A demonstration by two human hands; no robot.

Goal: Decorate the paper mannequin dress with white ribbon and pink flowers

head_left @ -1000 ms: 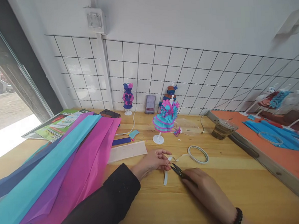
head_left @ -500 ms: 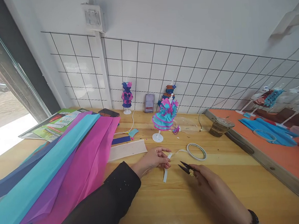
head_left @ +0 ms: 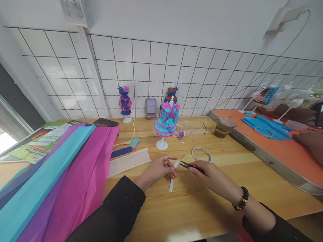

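Note:
My left hand (head_left: 160,171) pinches a narrow white strip (head_left: 171,185) between thumb and fingers; its lower end hangs over the wooden table. From the strip's upper end a thin tape runs to a roll of tape (head_left: 210,156) lying flat on the table. My right hand (head_left: 208,174) is closed round small black thread snips (head_left: 188,165), with the blade tips pointing left, close to the strip's upper end. Behind my hands stands a miniature dress form in a turquoise and pink ruffled paper dress (head_left: 165,125).
Coloured crepe paper sheets (head_left: 79,170) cover the left side. A pale paper strip (head_left: 131,162) lies beside my left hand. A plastic cup (head_left: 224,127) stands at an orange-topped table (head_left: 278,157), where another person's hand (head_left: 316,150) rests. Two more dress forms stand by the wall.
The snips in my right hand have moved left and up to the strip's upper end, and their blades have closed together. My view has shifted to the right.

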